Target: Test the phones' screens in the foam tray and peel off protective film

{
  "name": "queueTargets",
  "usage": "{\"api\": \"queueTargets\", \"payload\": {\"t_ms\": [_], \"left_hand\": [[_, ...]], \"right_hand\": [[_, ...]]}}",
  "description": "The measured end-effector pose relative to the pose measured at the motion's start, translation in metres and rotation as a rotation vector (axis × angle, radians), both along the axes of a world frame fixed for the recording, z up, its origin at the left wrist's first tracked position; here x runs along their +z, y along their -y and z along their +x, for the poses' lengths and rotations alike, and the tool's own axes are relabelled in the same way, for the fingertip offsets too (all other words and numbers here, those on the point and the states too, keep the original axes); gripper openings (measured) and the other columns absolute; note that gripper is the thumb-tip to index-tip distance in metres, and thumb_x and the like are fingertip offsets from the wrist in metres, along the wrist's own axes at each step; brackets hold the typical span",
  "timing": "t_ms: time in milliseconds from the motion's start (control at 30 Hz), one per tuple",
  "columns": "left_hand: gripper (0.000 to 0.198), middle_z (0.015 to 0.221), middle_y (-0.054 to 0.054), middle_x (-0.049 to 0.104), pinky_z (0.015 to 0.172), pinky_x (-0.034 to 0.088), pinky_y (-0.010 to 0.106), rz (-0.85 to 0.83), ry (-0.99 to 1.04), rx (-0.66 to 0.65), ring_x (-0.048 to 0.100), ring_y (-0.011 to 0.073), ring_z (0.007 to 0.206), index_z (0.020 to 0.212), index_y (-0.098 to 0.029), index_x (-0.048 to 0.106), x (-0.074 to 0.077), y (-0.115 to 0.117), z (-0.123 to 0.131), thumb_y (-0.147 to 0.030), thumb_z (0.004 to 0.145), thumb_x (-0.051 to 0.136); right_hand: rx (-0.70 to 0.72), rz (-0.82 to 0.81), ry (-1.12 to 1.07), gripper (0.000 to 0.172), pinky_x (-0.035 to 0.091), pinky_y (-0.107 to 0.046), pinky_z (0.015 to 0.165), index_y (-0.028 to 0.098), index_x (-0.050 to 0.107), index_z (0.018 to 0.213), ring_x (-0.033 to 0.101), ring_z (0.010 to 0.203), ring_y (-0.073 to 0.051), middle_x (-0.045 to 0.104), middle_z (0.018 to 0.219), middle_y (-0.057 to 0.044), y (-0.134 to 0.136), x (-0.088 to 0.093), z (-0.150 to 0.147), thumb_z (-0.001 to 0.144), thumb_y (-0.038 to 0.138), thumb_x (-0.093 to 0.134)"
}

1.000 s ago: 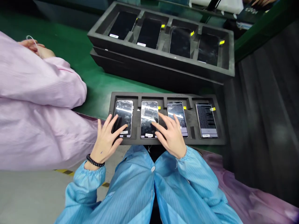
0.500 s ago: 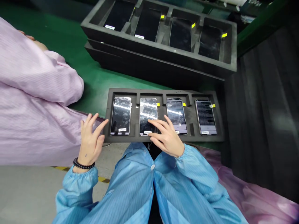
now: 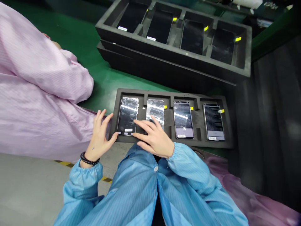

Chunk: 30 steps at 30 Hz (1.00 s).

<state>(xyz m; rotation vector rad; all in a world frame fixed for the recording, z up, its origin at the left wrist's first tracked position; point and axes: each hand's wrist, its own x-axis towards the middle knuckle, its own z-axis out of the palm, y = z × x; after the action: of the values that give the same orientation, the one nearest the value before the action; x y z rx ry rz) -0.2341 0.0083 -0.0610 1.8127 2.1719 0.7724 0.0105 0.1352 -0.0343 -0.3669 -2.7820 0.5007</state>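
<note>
Presently: left hand (image 3: 100,139) — fingers spread, thumb at the front-left corner of the near tray (image 3: 198,121). Right hand (image 3: 155,141) — fingers fanned, flat over the lower end of the second phone (image 3: 155,110), forefinger by the first phone (image 3: 128,116). Four lit phones (image 3: 183,119) in the near tray; four dark phones (image 3: 192,37) in the far tray (image 3: 169,56).

Black foam tray (image 3: 198,122), lying flat, four slots, leftmost phone (image 3: 128,115) and second phone (image 3: 155,110) face-up, screens glossy with glare

— What lies around the workplace?
— A green belt (image 3: 94,47), a grey floor (image 3: 28,188) with yellow-and-black tape (image 3: 63,163), and a dark ribbed curtain (image 3: 277,110) on the right.
— And farther back?
— Stacked black foam trays (image 3: 164,67) on the belt.
</note>
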Motion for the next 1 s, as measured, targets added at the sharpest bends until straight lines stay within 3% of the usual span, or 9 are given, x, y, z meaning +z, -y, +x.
{"api": "queueTargets", "payload": {"t_ms": [133, 567, 667, 800, 1000], "left_hand": [[0.059, 0.165, 0.013, 0.026, 0.126, 0.018, 0.059, 0.025, 0.030, 0.039, 0.015, 0.0323, 0.158, 0.154, -0.028, 0.032, 0.004, -0.001, -0.002, -0.038, 0.099, 0.048], [0.052, 0.166, 0.009, 0.025, 0.128, 0.014, 0.054, 0.052, 0.074, 0.067, 0.013, 0.0274, 0.158, 0.155, -0.030, 0.031, 0.008, 0.005, 0.000, -0.040, 0.104, 0.032], [0.053, 0.167, 0.009, 0.024, 0.128, 0.014, 0.055, 0.059, 0.084, 0.065, 0.012, 0.0290, 0.158, 0.155, -0.030, 0.031, 0.009, 0.006, 0.001, -0.045, 0.104, 0.029], [0.052, 0.167, 0.009, 0.024, 0.128, 0.013, 0.055, 0.057, 0.101, 0.028, 0.010, 0.0287, 0.158, 0.153, -0.030, 0.034, 0.007, 0.006, -0.001, -0.044, 0.104, 0.031], [0.052, 0.167, 0.008, 0.022, 0.129, 0.012, 0.055, 0.045, 0.103, -0.018, 0.010, 0.0297, 0.158, 0.154, -0.032, 0.034, 0.000, -0.003, 0.002, -0.042, 0.103, 0.033]], "right_hand": [[0.048, -0.002, 0.042, 0.034, 0.019, -0.064, 0.125, 0.019, 0.074, 0.111, 0.048, 0.138, -0.028, 0.048, 0.155, -0.015, 0.004, -0.004, -0.021, 0.102, 0.041, 0.049], [0.133, 0.021, 0.084, 0.040, 0.026, -0.066, 0.122, 0.017, 0.066, 0.127, 0.047, 0.140, -0.029, 0.047, 0.156, -0.017, 0.013, -0.006, -0.062, 0.101, 0.044, 0.051], [0.062, 0.021, 0.035, 0.039, 0.025, -0.063, 0.124, 0.019, 0.065, 0.129, 0.047, 0.140, -0.028, 0.047, 0.156, -0.016, 0.005, 0.005, -0.044, 0.102, 0.042, 0.048], [-0.157, 0.037, -0.063, 0.034, 0.024, -0.062, 0.124, 0.020, 0.069, 0.122, 0.052, 0.134, -0.027, 0.054, 0.150, -0.015, -0.010, 0.018, 0.008, 0.103, 0.034, 0.045], [-0.305, 0.021, -0.071, 0.029, 0.032, -0.061, 0.120, 0.023, 0.077, 0.099, 0.057, 0.125, -0.026, 0.061, 0.141, -0.010, -0.009, 0.007, 0.068, 0.101, 0.025, 0.047]]}}
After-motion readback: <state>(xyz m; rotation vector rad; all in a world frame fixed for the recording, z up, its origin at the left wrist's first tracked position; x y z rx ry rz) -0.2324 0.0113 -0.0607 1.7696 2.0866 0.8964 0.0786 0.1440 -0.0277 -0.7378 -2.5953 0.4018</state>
